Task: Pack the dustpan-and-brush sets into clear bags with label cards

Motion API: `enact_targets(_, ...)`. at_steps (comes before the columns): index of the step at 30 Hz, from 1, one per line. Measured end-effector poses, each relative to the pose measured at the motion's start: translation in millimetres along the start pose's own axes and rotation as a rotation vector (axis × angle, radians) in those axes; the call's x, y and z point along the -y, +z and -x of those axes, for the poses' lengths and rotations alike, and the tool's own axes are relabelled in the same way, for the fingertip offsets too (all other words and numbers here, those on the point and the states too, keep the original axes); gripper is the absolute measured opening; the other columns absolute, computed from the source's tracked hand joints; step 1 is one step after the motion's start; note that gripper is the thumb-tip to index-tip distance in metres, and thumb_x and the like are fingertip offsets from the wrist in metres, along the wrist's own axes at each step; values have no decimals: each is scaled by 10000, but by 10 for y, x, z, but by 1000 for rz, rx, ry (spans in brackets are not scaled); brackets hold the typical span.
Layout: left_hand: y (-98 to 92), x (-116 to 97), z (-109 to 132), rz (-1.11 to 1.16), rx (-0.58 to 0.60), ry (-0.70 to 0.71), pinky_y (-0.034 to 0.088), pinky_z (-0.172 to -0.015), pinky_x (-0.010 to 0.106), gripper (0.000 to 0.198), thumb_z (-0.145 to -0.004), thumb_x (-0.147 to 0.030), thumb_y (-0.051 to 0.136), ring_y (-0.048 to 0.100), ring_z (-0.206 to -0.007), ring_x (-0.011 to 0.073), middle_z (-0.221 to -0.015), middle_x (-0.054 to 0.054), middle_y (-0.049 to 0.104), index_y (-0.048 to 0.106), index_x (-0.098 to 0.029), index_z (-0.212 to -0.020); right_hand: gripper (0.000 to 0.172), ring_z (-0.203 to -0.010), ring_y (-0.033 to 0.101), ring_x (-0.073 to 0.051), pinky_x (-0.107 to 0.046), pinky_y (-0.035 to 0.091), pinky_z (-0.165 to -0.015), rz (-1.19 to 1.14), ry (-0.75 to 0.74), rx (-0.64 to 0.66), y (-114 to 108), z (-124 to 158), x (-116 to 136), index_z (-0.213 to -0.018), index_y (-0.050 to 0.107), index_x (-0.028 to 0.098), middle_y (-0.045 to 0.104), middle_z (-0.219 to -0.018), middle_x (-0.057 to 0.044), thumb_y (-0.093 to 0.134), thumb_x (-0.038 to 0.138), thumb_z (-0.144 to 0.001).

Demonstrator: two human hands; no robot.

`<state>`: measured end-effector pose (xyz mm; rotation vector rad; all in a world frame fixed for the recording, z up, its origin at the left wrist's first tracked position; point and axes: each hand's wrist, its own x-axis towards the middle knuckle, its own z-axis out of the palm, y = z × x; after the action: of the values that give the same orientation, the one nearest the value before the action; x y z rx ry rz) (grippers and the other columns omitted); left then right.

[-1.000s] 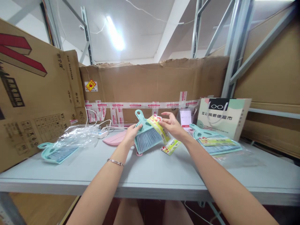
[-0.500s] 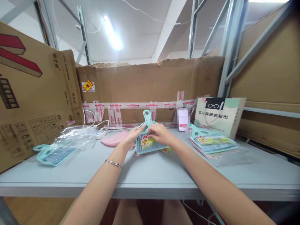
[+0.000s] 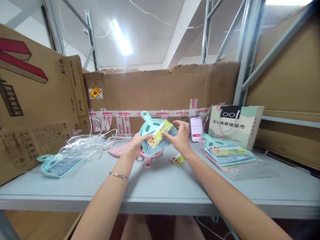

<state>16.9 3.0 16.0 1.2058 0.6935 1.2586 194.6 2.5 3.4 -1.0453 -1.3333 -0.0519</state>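
Note:
My left hand (image 3: 136,144) grips the lower left side of a small teal brush (image 3: 152,135) and holds it tilted above the grey table (image 3: 160,186). My right hand (image 3: 178,136) pinches a yellow and green paper label (image 3: 160,133) that lies across the bristles. Under the brush lies a pink brush (image 3: 149,157) with its handle toward me. Another paper label (image 3: 178,160) lies on the table just right of it. A pink dustpan (image 3: 120,150) lies behind my left hand.
A teal dustpan in clear plastic (image 3: 60,164) lies at the left, with loose plastic wrap (image 3: 81,145) and a white power strip (image 3: 108,144) behind it. Bagged teal sets (image 3: 228,153), a paper bag (image 3: 236,125) and a phone (image 3: 196,129) stand at the right. Cardboard walls (image 3: 162,90) enclose the table.
The teal brush lay flat on the table under both hands half a second ago; both hands have lifted and tilted it, uncovering the pink brush. The label sits across the bristles.

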Motion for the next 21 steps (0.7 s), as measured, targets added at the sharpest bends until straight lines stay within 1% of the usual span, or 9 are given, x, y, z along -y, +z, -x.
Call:
enact_targets(1,-1,-16,-6,37,-34,36,511,-740,366,468,-530,-178,767,648,-777,228,-884,109,690,603,-120,-964,671,-1038,467,-268,-411,394,-864,-109,134,-30,2,0,26,-1053,509,201,502,-1122,-112,785,438,-489)
enact_targets(3,9,-27,-15,74,-64,100,508,-746,362,504,-527,-183,764,644,-781,219,-889,94,689,590,-127,-996,647,-985,534,-246,-394,450,-810,-409,416,110,12,8,72,-1066,494,217,562,-1092,-88,769,430,-520)
enact_targets(5,29,-13,-18,67,-60,132,504,-748,365,528,-517,-184,766,640,-775,214,-882,76,690,582,-137,-1009,484,-899,595,-208,-363,493,-752,-733,653,324,28,26,100,-1024,520,235,632,-1004,-43,720,388,-611)
enact_targets(7,53,16,-17,58,-41,135,500,-757,372,532,-509,-189,771,639,-778,215,-879,71,689,581,-140,-1003,334,-853,625,-177,-320,515,-724,-973,803,374,53,49,112,-966,554,232,673,-926,-11,683,302,-667)
enact_targets(11,92,82,-10,69,-37,153,492,-783,371,509,-506,-223,782,636,-813,215,-910,75,684,587,-147,-970,251,-818,654,-164,-279,546,-677,-1192,876,309,135,120,121,-935,599,215,704,-882,1,660,228,-692)
enact_targets(13,112,114,-3,65,-22,172,489,-794,373,517,-517,-248,784,635,-831,217,-945,78,680,585,-154,-986,285,-783,664,-165,-280,558,-660,-1218,868,306,191,170,127,-951,607,210,711,-867,5,673,188,-675)
enact_targets(16,132,138,0,14,28,184,483,-807,371,521,-553,-295,774,630,-870,224,-1010,94,666,579,-159,-1016,322,-724,671,-164,-279,570,-639,-1192,878,218,270,237,117,-936,613,205,714,-797,19,684,112,-636)
enact_targets(19,22,70,-24,-206,5,129,475,-808,371,516,-609,-423,725,616,-928,253,-1067,134,643,579,-154,-1024,336,-725,676,-176,-295,575,-645,-1162,900,156,303,257,80,-931,612,196,716,-792,7,690,95,-621)
enact_targets(21,-212,-43,-52,-496,-108,91,450,-845,392,568,-642,-524,661,577,-1022,291,-1151,176,597,570,-148,-1057,344,-730,678,-179,-297,574,-643,-1146,924,114,296,238,52,-929,614,190,718,-794,0,696,83,-612)
